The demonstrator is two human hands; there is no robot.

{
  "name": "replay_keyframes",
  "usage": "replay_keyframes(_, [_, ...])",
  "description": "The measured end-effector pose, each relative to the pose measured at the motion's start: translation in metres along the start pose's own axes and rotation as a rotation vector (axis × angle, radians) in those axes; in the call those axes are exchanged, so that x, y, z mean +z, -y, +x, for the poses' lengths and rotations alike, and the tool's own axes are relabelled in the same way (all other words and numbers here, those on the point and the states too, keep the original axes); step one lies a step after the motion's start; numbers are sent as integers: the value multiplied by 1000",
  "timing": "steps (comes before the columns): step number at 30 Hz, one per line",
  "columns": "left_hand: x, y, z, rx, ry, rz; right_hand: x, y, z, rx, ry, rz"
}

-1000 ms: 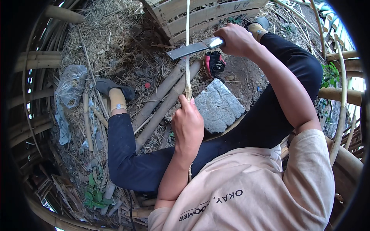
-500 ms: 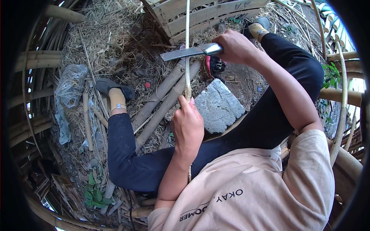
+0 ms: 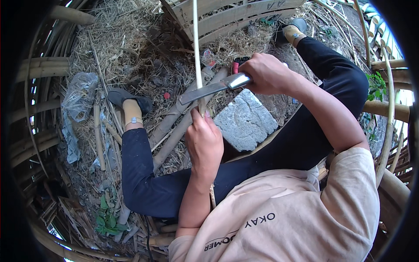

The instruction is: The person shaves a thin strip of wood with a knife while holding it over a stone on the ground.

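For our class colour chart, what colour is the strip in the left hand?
The strip is pale cream, best seen in the head view.

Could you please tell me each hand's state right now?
Left hand: closed around a long, thin, pale stick.
Right hand: closed, holding a flat, grey metal knife.

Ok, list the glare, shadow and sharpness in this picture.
Head view, centre: white glare on the metal collar beside the right hand, stone block fairly sharp; head view, left: bamboo bars in shadow; head view, right: harsh daylight behind bamboo poles; head view, rim: black border.
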State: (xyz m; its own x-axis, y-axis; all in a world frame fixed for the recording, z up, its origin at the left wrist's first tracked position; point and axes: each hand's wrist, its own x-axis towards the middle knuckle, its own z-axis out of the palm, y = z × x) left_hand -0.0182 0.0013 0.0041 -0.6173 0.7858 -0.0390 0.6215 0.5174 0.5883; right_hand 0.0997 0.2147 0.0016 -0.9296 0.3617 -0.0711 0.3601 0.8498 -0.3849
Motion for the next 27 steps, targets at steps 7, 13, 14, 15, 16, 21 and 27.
replay_keyframes(7, [-1,-1,3,-40,12,16,11,-1,1,-19,-46,34])
replay_keyframes(13, [0,-3,-1,-36,14,99,15,7,3,64,-63,40])
replay_keyframes(14, [0,-3,-1,-41,28,126,17,6,4,92,-69,36])
replay_keyframes(15, [0,-4,-2,-44,42,150,19,5,4,121,-74,30])
replay_keyframes(16, [1,-4,-2,-36,40,154,23,3,6,144,-98,36])
replay_keyframes(21, [4,-2,-4,-26,30,155,18,-11,20,190,-119,20])
replay_keyframes(27, [1,-2,-3,-33,45,115,18,-9,22,180,-100,56])
